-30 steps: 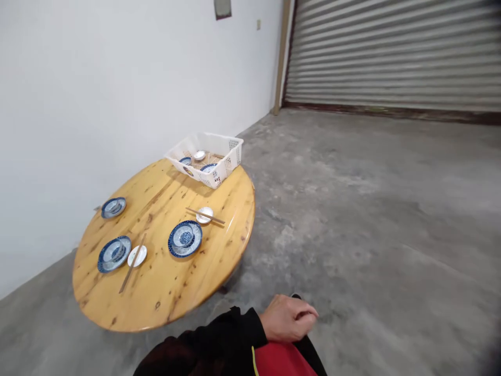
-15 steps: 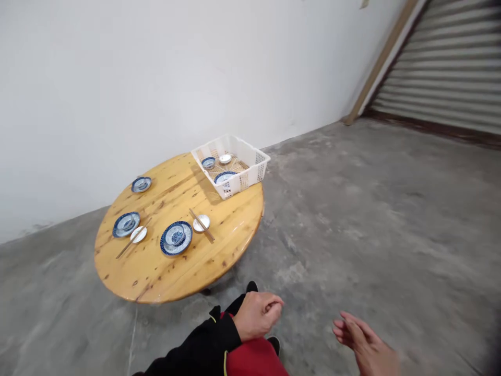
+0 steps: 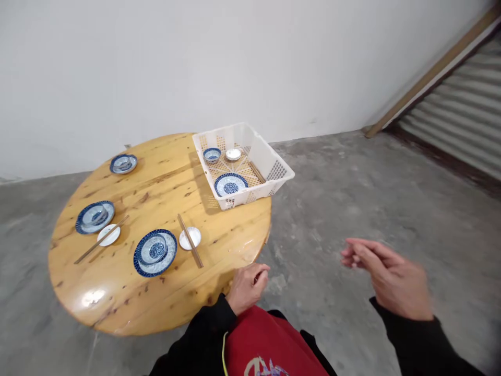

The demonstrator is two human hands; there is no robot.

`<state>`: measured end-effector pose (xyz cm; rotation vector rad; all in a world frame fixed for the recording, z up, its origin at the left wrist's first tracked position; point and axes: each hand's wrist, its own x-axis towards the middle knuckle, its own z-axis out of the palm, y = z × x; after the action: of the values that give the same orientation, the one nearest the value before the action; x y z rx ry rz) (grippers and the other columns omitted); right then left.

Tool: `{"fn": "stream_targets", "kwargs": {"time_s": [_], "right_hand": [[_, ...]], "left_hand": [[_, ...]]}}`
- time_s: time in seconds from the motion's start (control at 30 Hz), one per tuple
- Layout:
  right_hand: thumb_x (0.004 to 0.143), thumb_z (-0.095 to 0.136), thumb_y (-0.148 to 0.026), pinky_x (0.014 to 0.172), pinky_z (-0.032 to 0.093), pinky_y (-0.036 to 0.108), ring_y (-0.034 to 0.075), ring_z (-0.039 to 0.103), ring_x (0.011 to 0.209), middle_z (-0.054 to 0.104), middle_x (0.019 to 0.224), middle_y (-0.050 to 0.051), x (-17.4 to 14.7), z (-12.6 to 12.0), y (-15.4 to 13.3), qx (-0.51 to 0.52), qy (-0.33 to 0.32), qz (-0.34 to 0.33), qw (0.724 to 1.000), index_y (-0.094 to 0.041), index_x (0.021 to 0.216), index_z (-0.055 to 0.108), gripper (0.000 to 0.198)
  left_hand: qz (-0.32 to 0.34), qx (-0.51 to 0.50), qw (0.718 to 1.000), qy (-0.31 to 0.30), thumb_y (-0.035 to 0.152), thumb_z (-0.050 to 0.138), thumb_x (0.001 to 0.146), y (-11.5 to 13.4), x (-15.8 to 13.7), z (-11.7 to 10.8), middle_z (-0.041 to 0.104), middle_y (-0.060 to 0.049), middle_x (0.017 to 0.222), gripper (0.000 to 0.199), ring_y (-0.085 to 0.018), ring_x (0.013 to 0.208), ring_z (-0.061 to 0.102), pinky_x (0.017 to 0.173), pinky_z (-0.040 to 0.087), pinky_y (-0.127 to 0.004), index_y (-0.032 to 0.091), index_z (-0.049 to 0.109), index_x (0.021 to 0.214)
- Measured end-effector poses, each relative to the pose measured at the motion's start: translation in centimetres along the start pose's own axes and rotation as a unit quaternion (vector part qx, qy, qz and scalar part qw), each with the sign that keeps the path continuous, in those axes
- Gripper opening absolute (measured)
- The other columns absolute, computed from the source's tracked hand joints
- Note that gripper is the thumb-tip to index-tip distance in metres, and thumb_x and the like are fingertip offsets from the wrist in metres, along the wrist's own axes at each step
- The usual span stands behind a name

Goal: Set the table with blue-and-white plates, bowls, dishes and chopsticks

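Note:
My left hand [image 3: 248, 286] is loosely curled near the table's front right edge, in front of my red top, with nothing visible in it. Out to the right, my right hand [image 3: 391, 274] hangs over the floor, its thumb against curled fingers and no object showing. The round wooden table [image 3: 156, 193] holds blue-and-white plates [image 3: 159, 267] with small bowls [image 3: 153, 248] on them. White saucers [image 3: 191, 244] carry chopsticks [image 3: 190, 241] across them. A white plastic basket [image 3: 278, 175] stands at the table's right, apart from both hands.
Inside the basket are a blue-rimmed plate [image 3: 230, 185], a bowl [image 3: 212, 154], white saucers [image 3: 233, 154] and chopsticks [image 3: 256, 171]. A white wall [image 3: 156, 62] rises behind the table. Grey concrete floor [image 3: 313, 209] extends right to a corrugated shutter [image 3: 462, 115].
The table and basket appear nearer and larger as my view moves towards them. My right hand has risen in view, and its thumb and fingers have drawn closer together. My left hand stays curled.

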<state>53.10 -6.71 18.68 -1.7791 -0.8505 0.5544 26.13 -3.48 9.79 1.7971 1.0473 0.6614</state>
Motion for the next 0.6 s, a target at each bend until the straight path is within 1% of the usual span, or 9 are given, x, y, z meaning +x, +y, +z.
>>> {"fn": "stream_targets", "kwargs": {"time_s": [0.1,0.17,0.3,0.37,0.4,0.43,0.5,0.57,0.6], "right_hand": [[0.082,0.068,-0.061,0.061,0.055,0.035,0.020,0.065,0.062,0.071,0.075,0.004,4.8,2.2,-4.8,-0.039,-0.050,-0.095,0.994,-0.026,0.088,0.073,0.036],[0.087,0.065,-0.057,0.065,0.056,0.036,0.020,0.065,0.063,0.072,0.076,0.003,8.0,4.4,-7.5,-0.066,-0.088,-0.136,0.985,-0.028,0.088,0.072,0.030],[0.095,0.059,-0.037,0.065,0.055,0.030,0.016,0.066,0.064,0.073,0.078,0.001,15.1,10.8,-11.0,-0.124,-0.192,-0.155,0.961,-0.022,0.087,0.068,0.019],[0.098,0.052,-0.026,0.065,0.052,0.024,0.013,0.067,0.068,0.074,0.083,0.002,19.0,14.7,-11.6,-0.225,-0.239,-0.154,0.932,-0.015,0.089,0.067,0.021],[0.098,0.049,-0.022,0.068,0.050,0.022,0.011,0.067,0.071,0.076,0.089,0.004,20.9,16.7,-11.5,-0.286,-0.278,-0.157,0.904,-0.010,0.094,0.067,0.023],[0.098,0.045,-0.019,0.071,0.049,0.021,0.009,0.066,0.071,0.076,0.090,0.006,22.7,18.7,-11.3,-0.355,-0.300,-0.155,0.872,-0.005,0.094,0.067,0.026],[0.095,0.045,-0.019,0.079,0.046,0.021,0.008,0.067,0.073,0.075,0.082,0.010,25.9,22.4,-10.3,-0.428,-0.325,-0.149,0.830,0.003,0.084,0.065,0.032],[0.092,0.047,-0.021,0.084,0.045,0.024,0.011,0.069,0.080,0.073,0.075,0.014,28.6,25.5,-8.7,-0.472,-0.332,-0.142,0.804,0.005,0.070,0.062,0.037],[0.091,0.048,-0.021,0.086,0.045,0.026,0.014,0.070,0.085,0.072,0.075,0.016,29.7,26.8,-7.7,-0.489,-0.336,-0.138,0.793,0.005,0.067,0.060,0.038]], "left_hand": [[-0.044,-0.026,0.998,0.029,0.027,0.046,0.097,-0.9,0.8,-1.0,0.076,-0.003,0.090,0.029,-0.013,0.075,0.069,0.073,0.055,-0.023,0.020,0.073,0.105],[-0.060,-0.038,0.996,0.056,0.028,0.046,0.097,-1.2,1.0,-1.5,0.076,-0.004,0.090,0.029,-0.013,0.076,0.070,0.073,0.056,-0.023,0.020,0.073,0.107],[-0.091,-0.035,0.988,0.122,0.028,0.046,0.097,-1.8,1.2,-2.7,0.075,-0.005,0.087,0.030,-0.014,0.074,0.071,0.074,0.057,-0.025,0.019,0.073,0.108],[-0.108,-0.026,0.981,0.162,0.028,0.046,0.097,-2.1,1.3,-3.2,0.075,-0.005,0.087,0.030,-0.015,0.074,0.071,0.075,0.058,-0.026,0.019,0.072,0.109],[-0.115,-0.021,0.976,0.183,0.028,0.046,0.098,-2.2,1.3,-3.5,0.075,-0.004,0.087,0.030,-0.015,0.075,0.072,0.075,0.058,-0.026,0.019,0.072,0.109],[-0.122,-0.015,0.971,0.205,0.029,0.047,0.098,-2.3,1.4,-3.6,0.075,-0.004,0.087,0.029,-0.015,0.076,0.072,0.076,0.058,-0.026,0.019,0.072,0.109],[-0.135,-0.002,0.959,0.250,0.030,0.047,0.099,-2.5,1.6,-3.9,0.076,-0.005,0.088,0.028,-0.015,0.078,0.073,0.076,0.059,-0.026,0.019,0.071,0.109],[-0.146,0.015,0.943,0.298,0.033,0.048,0.099,-2.5,1.9,-4.0,0.076,-0.005,0.088,0.028,-0.015,0.075,0.073,0.074,0.059,-0.026,0.018,0.071,0.108],[-0.149,0.022,0.935,0.322,0.035,0.049,0.100,-2.4,2.2,-4.0,0.076,-0.006,0.088,0.029,-0.015,0.073,0.073,0.072,0.059,-0.025,0.018,0.070,0.108]]}}
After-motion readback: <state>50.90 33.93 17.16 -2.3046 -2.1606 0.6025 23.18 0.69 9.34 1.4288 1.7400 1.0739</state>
